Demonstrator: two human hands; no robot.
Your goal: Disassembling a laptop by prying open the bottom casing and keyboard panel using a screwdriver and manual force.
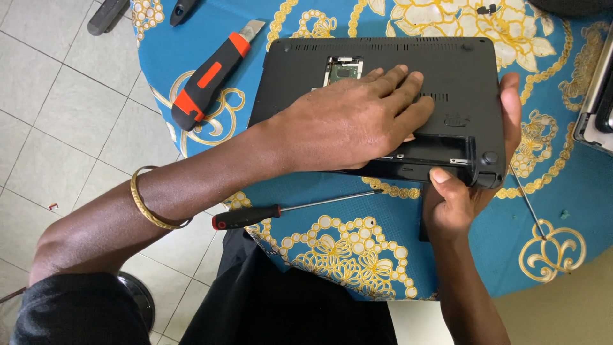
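A black laptop (447, 67) lies upside down on a blue tablecloth (460, 255) with yellow and white flowers. A small hatch near its far edge shows a green circuit board (343, 69). My left hand (351, 121) lies flat on the laptop's underside, fingers spread toward the right. My right hand (469, 185) grips the laptop's near right corner, thumb on the front edge beside the empty battery bay (440, 153), fingers wrapped round the right side.
A screwdriver with a red and black handle (249, 217) lies at the table's near edge. An orange and black utility knife (211, 80) lies at the left. A thin metal rod (530, 207) lies at the right. Another device's edge (597, 102) shows far right. Tiled floor (57, 128) lies left.
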